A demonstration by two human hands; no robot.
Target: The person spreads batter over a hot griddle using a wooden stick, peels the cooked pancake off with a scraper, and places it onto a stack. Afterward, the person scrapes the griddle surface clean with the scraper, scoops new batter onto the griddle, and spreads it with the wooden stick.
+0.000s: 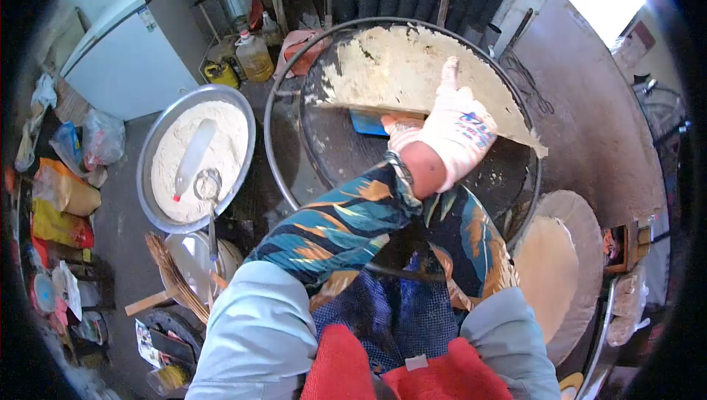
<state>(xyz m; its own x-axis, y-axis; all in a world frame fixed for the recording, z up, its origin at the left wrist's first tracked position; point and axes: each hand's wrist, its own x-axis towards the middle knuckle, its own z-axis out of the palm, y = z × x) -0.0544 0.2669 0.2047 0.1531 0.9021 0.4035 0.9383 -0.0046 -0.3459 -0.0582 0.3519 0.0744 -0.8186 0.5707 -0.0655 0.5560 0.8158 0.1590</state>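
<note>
A large thin flatbread (pixel 398 69) covers the far half of a round dark griddle (pixel 346 142). Its front edge runs nearly straight and seems raised. My arms cross. My left hand (pixel 460 131), in a white glove with blue print, is at the flatbread's front edge on the right. One bare digit lies along the top; its other fingers are mostly hidden, apparently closed on the sheet. Below my left forearm, my right hand (pixel 403 129) shows only in part, closed beside a flat blue scraper (pixel 368 122) under the edge.
A metal ring (pixel 269 135) surrounds the griddle. On the left stands a metal basin (pixel 143 172) of flour holding a clear bottle (pixel 195 153) and a ladle (pixel 208 183). A straw brush (pixel 173 275) lies below. Finished flatbread (pixel 545 267) rests on a round board at right.
</note>
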